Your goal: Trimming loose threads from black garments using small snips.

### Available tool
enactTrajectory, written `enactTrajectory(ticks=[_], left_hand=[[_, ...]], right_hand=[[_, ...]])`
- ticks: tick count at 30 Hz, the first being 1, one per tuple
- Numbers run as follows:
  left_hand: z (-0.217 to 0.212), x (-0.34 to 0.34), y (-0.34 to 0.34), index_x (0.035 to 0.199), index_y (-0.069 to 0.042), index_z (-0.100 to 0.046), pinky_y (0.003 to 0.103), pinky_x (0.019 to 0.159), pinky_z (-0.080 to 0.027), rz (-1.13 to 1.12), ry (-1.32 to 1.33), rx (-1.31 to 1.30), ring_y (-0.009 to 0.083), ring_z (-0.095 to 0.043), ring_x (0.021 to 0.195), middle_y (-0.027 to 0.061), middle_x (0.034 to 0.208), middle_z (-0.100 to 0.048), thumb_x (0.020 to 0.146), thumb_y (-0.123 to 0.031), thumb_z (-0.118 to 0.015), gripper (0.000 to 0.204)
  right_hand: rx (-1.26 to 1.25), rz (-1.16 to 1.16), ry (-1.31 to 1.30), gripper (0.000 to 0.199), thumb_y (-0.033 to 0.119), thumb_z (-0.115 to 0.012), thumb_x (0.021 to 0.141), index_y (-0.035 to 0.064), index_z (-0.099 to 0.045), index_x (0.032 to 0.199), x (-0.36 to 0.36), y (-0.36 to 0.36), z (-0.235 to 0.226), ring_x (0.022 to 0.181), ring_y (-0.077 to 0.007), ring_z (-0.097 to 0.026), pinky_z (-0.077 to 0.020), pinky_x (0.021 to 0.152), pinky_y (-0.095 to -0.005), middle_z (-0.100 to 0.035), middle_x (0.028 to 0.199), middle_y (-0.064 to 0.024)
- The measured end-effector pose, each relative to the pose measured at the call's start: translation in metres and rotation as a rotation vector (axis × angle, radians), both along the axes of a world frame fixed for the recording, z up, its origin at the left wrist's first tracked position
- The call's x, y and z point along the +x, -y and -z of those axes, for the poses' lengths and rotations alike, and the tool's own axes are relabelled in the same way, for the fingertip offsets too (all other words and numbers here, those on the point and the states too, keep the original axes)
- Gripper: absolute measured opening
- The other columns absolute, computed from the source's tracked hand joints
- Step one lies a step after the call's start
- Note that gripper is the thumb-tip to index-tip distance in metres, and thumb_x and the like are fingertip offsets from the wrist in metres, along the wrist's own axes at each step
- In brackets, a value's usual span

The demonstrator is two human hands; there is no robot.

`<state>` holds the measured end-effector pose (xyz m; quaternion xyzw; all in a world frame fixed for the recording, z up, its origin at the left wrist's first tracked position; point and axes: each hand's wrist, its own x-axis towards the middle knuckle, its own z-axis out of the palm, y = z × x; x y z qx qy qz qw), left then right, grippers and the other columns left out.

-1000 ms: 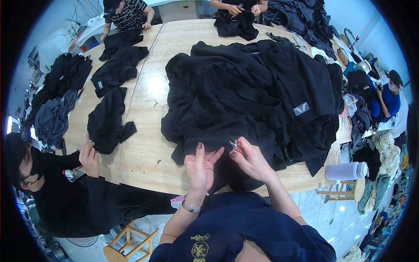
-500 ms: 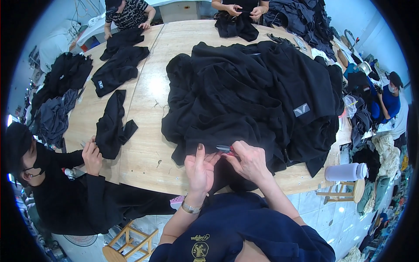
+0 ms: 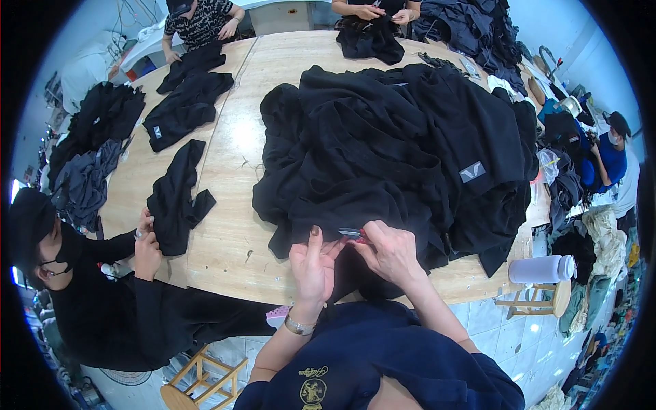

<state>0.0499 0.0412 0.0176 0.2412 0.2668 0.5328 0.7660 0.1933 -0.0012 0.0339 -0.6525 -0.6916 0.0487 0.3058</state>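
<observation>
At the near edge of a large heap of black garments (image 3: 355, 150), both my hands are close together. My right hand (image 3: 391, 253) is closed around small thread snips (image 3: 350, 232) with red on the handle; the metal blades point left, low over the black cloth. Just left of the blades is my left hand (image 3: 311, 270), palm partly upward. Its thumb stands raised and apart, and its fingers stretch along the cloth toward the snips, their tips partly hidden. Black cloth hangs down between my hands over the table edge.
On the wooden table (image 3: 225, 239), a co-worker at left handles a black garment piece (image 3: 174, 205); two people work at the far side. A lilac bottle (image 3: 540, 269) lies at the right edge, above a wooden stool (image 3: 557, 298). Dark clothes (image 3: 102, 123) pile up far left.
My hands and the snips stay almost still. The co-worker at left has brought both hands to the black piece and shifted it slightly; a far person's hand has lifted from the cloth.
</observation>
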Motion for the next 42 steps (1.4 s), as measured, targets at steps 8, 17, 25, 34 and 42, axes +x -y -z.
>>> enactTrajectory(ticks=[8,17,25,34,42], left_hand=[[-0.0005,0.0021,0.0032,0.101,0.000,-0.054,0.034,0.081,-0.053,0.001,-0.009,0.038,0.0209,-0.063,0.090,0.0124,0.100,-0.062,0.095,-0.017,-0.047,0.020],[0.0055,-0.0004,0.0005,0.104,-0.001,-0.052,0.035,0.081,-0.053,0.011,-0.028,0.047,0.0204,-0.063,0.091,0.0124,0.100,-0.061,0.095,-0.016,-0.048,0.019],[0.0042,0.0021,0.0033,0.103,0.000,-0.053,0.034,0.082,-0.052,-0.012,-0.034,0.061,0.0188,-0.062,0.091,0.0115,0.099,-0.062,0.095,-0.016,-0.048,0.018],[0.0014,0.0023,0.0017,0.101,0.001,-0.055,0.037,0.086,-0.050,-0.007,-0.025,0.057,0.0198,-0.062,0.093,0.0117,0.100,-0.062,0.095,-0.016,-0.048,0.020],[0.0049,0.0014,0.0023,0.105,0.002,-0.055,0.037,0.085,-0.052,-0.011,-0.025,0.078,0.0194,-0.063,0.091,0.0135,0.100,-0.063,0.095,-0.019,-0.047,0.024]], right_hand=[[0.029,-0.015,-0.005,0.025,0.024,-0.067,0.078,0.0066,-0.049,0.074,-0.0002,-0.0011,-0.0006,0.055,-0.0245,-0.056,-0.0415,0.048,-0.0320,-0.054,0.067,-0.0076],[0.002,-0.012,-0.007,0.024,0.023,-0.067,0.078,0.0064,-0.049,0.074,0.0024,0.0001,0.0031,0.056,-0.0252,-0.056,-0.0419,0.049,-0.0328,-0.054,0.067,-0.0077],[0.016,-0.032,-0.019,0.023,0.021,-0.067,0.077,0.0063,-0.050,0.075,-0.0002,-0.0019,0.0004,0.056,-0.0250,-0.056,-0.0424,0.049,-0.0324,-0.054,0.067,-0.0080],[0.014,0.030,-0.031,0.022,0.020,-0.067,0.078,0.0064,-0.050,0.074,0.0047,0.0001,0.0046,0.055,-0.0244,-0.056,-0.0418,0.048,-0.0321,-0.054,0.066,-0.0071],[0.026,0.011,0.019,0.024,0.025,-0.064,0.080,0.0079,-0.048,0.075,0.0039,0.0009,0.0045,0.054,-0.0219,-0.056,-0.0426,0.046,-0.0317,-0.052,0.064,-0.0056]])
